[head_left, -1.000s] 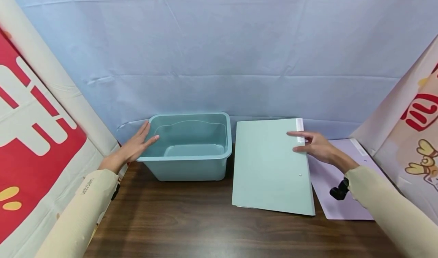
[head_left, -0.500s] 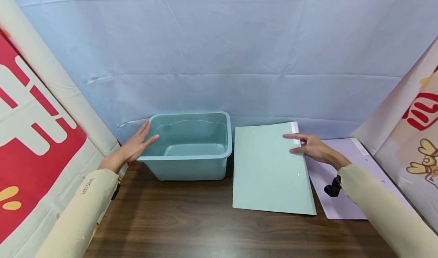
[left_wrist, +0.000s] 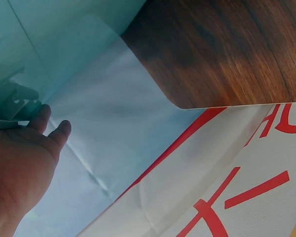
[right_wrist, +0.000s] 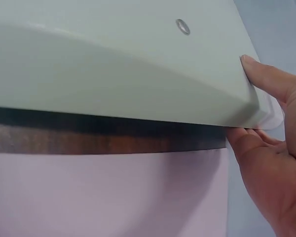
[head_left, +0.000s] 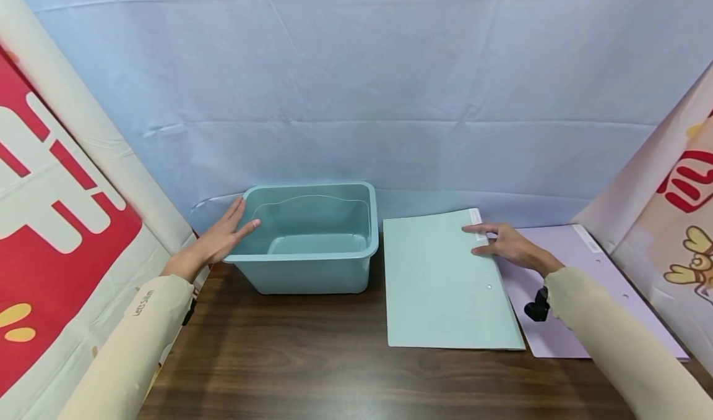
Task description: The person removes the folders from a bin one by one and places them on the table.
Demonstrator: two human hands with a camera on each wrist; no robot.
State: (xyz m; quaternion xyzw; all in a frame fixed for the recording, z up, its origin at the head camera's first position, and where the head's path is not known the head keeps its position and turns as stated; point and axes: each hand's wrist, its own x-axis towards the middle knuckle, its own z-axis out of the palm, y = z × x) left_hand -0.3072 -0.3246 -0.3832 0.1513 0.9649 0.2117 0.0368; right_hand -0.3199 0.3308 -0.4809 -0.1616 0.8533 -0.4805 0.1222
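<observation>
My right hand [head_left: 509, 244] grips the spine edge of a pale green file folder [head_left: 440, 284] near its white label. In the right wrist view, the hand [right_wrist: 281, 133] has one digit on the cover and others under the edge of the folder [right_wrist: 138, 59]. My left hand [head_left: 219, 234] rests at the left rim of a blue-green plastic bin [head_left: 312, 274], fingers fairly straight, thumb over the inside. The left wrist view shows that hand [left_wrist: 24, 163] against the rim at the left. Partly under my right forearm lies a purple folder [head_left: 548, 321].
The bin and folders stand on a dark wood table [head_left: 312, 358]. A pale blue cloth [head_left: 356, 86] hangs behind, close to the bin. Printed cloths close off the left side [head_left: 61, 222] and the right side [head_left: 668, 247].
The green folder has come nearer to me and turned slightly, its lower end shifting right. My right hand moved a little left and down with it. The left hand and bin stay put.
</observation>
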